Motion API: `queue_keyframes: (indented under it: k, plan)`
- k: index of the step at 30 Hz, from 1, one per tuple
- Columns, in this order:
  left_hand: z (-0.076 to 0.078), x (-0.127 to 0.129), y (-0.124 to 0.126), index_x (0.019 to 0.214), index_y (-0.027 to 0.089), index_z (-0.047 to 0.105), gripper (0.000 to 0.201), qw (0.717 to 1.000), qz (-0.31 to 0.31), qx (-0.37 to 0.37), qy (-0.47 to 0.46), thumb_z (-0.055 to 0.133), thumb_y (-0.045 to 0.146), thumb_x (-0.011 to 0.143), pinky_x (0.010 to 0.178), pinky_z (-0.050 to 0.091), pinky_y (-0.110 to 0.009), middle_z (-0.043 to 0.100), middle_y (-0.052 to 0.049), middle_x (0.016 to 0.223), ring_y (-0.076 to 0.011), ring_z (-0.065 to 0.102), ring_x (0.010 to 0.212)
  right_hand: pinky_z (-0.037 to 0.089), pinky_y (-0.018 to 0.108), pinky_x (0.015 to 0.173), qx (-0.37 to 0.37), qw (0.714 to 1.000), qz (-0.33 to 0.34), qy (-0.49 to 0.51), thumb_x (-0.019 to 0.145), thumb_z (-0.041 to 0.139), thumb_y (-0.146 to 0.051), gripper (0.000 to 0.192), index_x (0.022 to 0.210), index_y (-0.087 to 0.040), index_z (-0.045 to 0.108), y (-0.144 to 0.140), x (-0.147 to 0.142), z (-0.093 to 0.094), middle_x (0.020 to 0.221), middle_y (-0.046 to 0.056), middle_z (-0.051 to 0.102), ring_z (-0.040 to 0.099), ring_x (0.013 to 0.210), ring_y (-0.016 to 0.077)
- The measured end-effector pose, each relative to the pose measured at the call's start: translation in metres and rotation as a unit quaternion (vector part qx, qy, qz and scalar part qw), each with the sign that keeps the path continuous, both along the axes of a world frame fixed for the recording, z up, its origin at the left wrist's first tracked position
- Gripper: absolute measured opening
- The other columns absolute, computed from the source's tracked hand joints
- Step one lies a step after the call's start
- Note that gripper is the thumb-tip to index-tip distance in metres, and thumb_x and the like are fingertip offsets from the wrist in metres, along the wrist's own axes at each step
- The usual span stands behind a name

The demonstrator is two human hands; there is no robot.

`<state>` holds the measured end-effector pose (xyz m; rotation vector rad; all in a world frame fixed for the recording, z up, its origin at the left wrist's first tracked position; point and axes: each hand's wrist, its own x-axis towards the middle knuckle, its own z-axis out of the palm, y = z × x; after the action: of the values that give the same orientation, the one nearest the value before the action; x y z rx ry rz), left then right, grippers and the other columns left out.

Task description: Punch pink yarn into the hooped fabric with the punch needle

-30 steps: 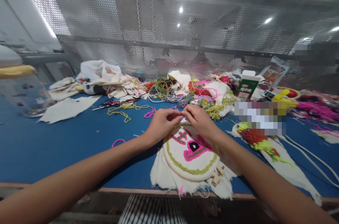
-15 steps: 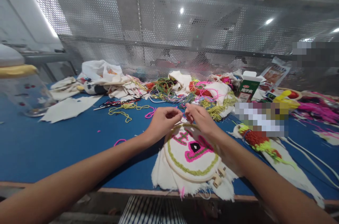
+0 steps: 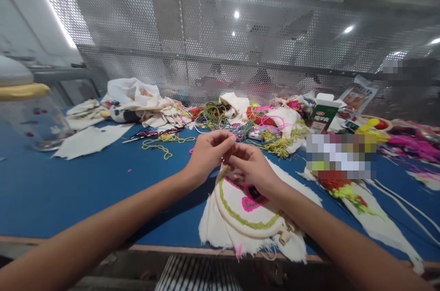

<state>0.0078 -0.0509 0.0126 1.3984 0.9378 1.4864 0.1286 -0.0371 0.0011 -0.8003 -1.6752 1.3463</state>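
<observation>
Over the top edge of a round wooden embroidery hoop (image 3: pixel 240 226), my left hand (image 3: pixel 209 156) and my right hand (image 3: pixel 256 169) meet at the fingertips. Both are closed in a pinch, and a short bit of pink yarn (image 3: pixel 233 148) shows between them. My fingers hide most of that strand. The hoop holds white cloth (image 3: pixel 225 229) with frayed edges, lying on the blue table. Worked on it are a yellow-green border (image 3: pixel 252 223) and a pink shape (image 3: pixel 250 204), partly covered by my right hand. A screw clamp (image 3: pixel 284 235) sits at the hoop's lower right.
Yarn tangles (image 3: pixel 215 114) and cloth scraps line the table's back, before a perforated metal screen (image 3: pixel 220 66). A clear jar (image 3: pixel 37 121) stands left, a green carton (image 3: pixel 323 114) back right. Red-and-yellow yarn work (image 3: pixel 338 185) and a white cord (image 3: pixel 405 199) lie right.
My hands have come together, the right one shifting left and lower over the hoop. The pink yarn loop left of the hoop is gone from the table, and more white cloth shows at the right.
</observation>
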Motion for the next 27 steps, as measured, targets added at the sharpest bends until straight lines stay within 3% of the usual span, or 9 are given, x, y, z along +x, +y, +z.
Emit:
queue_keyframes:
  k: [5,10,13,18,22,27]
  plan:
    - [0.013,-0.007,-0.005,0.074,0.017,0.058,0.014,0.998,-0.043,-0.009,-0.039,0.061,0.031,0.073,0.049,0.038,-0.016,0.057,0.002,0.066,-0.0058,0.049,0.054,0.04,0.021,0.057,0.052,0.998,-0.037,0.026,0.068,0.063,-0.021,0.007,0.07,-0.016,0.059,-0.001,0.01,0.013,0.063,-0.003,0.056,0.05,0.058,0.0074]
    - [0.029,-0.014,-0.02,0.07,0.017,0.059,0.007,0.996,-0.068,0.049,-0.003,0.061,0.023,0.072,0.04,0.028,-0.015,0.05,0.006,0.058,-0.0028,0.037,0.044,0.043,0.024,0.062,0.109,0.993,-0.038,0.029,0.071,0.061,-0.021,0.005,0.075,-0.017,0.06,-0.007,0.02,0.03,0.07,0.0,0.06,0.054,0.063,0.0091]
    - [0.035,-0.014,-0.032,0.067,0.015,0.058,0.005,0.987,-0.007,0.119,0.112,0.058,0.016,0.071,0.044,0.033,-0.016,0.052,0.004,0.057,-0.0051,0.043,0.049,0.043,0.022,0.056,0.138,0.989,-0.037,0.032,0.073,0.06,-0.02,0.004,0.073,-0.017,0.059,-0.013,0.02,0.032,0.065,-0.002,0.058,0.052,0.058,0.0081]
    - [0.034,-0.012,-0.043,0.068,0.015,0.061,0.006,0.933,0.118,0.219,0.259,0.057,0.012,0.069,0.047,0.036,-0.019,0.054,0.003,0.058,-0.0071,0.045,0.052,0.041,0.021,0.051,0.22,0.972,-0.08,-0.004,0.073,0.06,-0.018,0.002,0.072,-0.017,0.058,-0.023,0.015,0.03,0.066,-0.002,0.056,0.05,0.057,0.0078]
    - [0.032,-0.012,-0.045,0.066,0.016,0.062,0.007,0.898,0.183,0.279,0.288,0.059,0.011,0.068,0.044,0.033,-0.018,0.052,0.005,0.055,-0.0056,0.041,0.049,0.042,0.021,0.056,0.3,0.948,-0.11,-0.016,0.075,0.058,-0.016,0.005,0.071,-0.018,0.059,-0.029,0.014,0.031,0.07,-0.002,0.056,0.052,0.062,0.0082]
    - [0.033,-0.013,-0.046,0.066,0.017,0.064,0.006,0.891,0.198,0.28,0.297,0.059,0.015,0.07,0.045,0.035,-0.018,0.057,0.002,0.058,-0.0073,0.046,0.052,0.042,0.022,0.057,0.336,0.933,-0.126,-0.033,0.076,0.058,-0.015,0.006,0.071,-0.018,0.059,-0.03,0.014,0.032,0.068,-0.002,0.056,0.052,0.063,0.0083]
